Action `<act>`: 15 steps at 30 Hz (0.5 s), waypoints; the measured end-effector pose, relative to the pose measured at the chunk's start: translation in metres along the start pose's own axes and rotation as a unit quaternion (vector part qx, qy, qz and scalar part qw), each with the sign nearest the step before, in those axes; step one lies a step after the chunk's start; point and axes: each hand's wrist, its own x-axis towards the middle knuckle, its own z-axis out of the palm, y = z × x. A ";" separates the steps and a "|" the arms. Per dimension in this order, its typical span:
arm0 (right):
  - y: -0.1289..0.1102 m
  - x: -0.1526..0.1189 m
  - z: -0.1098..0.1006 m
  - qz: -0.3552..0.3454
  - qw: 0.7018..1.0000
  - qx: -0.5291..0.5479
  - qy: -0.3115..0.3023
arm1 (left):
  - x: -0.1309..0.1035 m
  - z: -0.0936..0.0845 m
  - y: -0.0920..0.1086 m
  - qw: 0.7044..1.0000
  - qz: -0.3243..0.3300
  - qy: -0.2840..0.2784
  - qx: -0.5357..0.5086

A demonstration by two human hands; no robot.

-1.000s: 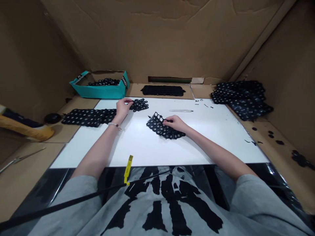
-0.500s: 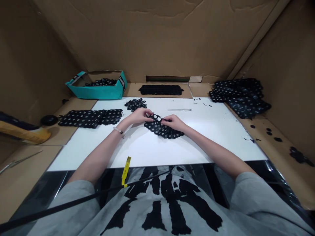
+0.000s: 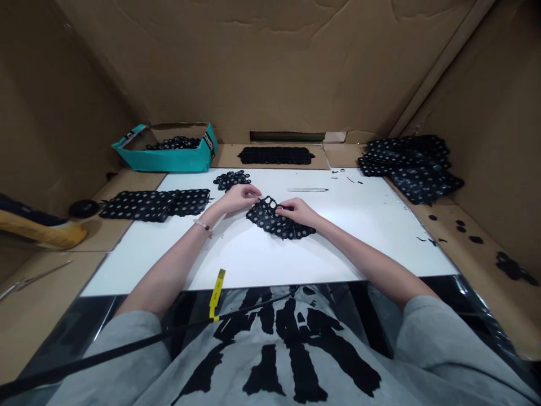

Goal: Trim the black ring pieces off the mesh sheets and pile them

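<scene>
A black openwork piece, lace-like with many round holes, lies on the white board between my hands. My right hand pinches its upper edge, next to two larger open rings. At the piece's upper left corner is my left hand, thumb and fingertips drawn together. Whatever the left fingertips hold is too small to make out. A small heap of black ring-shaped bits lies just behind my left hand.
A teal box with black bits stands back left. Flat dotted black pieces lie left, more are piled back right. A black strip and a clear pen lie behind. Tweezers rest left, scraps right.
My left fingertips have shifted slightly up and left, off the rings at the piece's edge. My right hand keeps its pinch and has hardly moved.
</scene>
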 end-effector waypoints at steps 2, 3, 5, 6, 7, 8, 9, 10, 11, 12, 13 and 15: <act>0.000 0.000 0.000 0.002 1.000 0.000 0.001 | 0.001 0.003 -0.001 0.999 0.006 0.013 0.037; 0.000 0.000 0.000 0.003 1.000 0.002 0.003 | 0.002 0.003 -0.003 0.999 -0.004 0.022 0.034; 0.001 0.001 0.000 0.007 1.000 0.010 0.010 | 0.006 -0.001 -0.011 0.997 -0.039 0.058 -0.010; 0.001 0.001 0.000 0.008 1.000 0.012 0.012 | 0.008 -0.006 -0.017 0.994 -0.057 0.091 -0.036; 0.001 0.001 -0.001 0.011 1.000 0.013 0.013 | 0.009 -0.013 -0.025 0.987 -0.069 0.134 -0.058; 0.001 0.001 -0.001 0.014 1.000 0.013 0.011 | 0.010 -0.022 -0.033 0.978 -0.075 0.182 -0.072; 0.001 0.001 -0.001 0.018 1.000 0.012 0.007 | 0.011 -0.031 -0.042 0.967 -0.073 0.235 -0.072; 0.001 0.001 -0.001 0.022 1.000 0.011 0.004 | 0.012 -0.040 -0.051 0.955 -0.068 0.283 -0.062; 0.001 0.000 -0.001 0.027 1.000 0.011 0.002 | 0.011 -0.048 -0.059 0.946 -0.061 0.315 -0.041; 0.001 0.000 -0.001 0.030 0.999 0.012 0.003 | 0.010 -0.054 -0.066 0.940 -0.052 0.336 -0.012; 0.001 0.000 -0.001 0.033 0.999 0.013 0.005 | 0.009 -0.059 -0.072 0.937 -0.046 0.347 0.015; 0.000 -0.001 -0.001 0.034 0.999 0.013 0.008 | 0.006 -0.061 -0.077 0.936 -0.040 0.344 0.062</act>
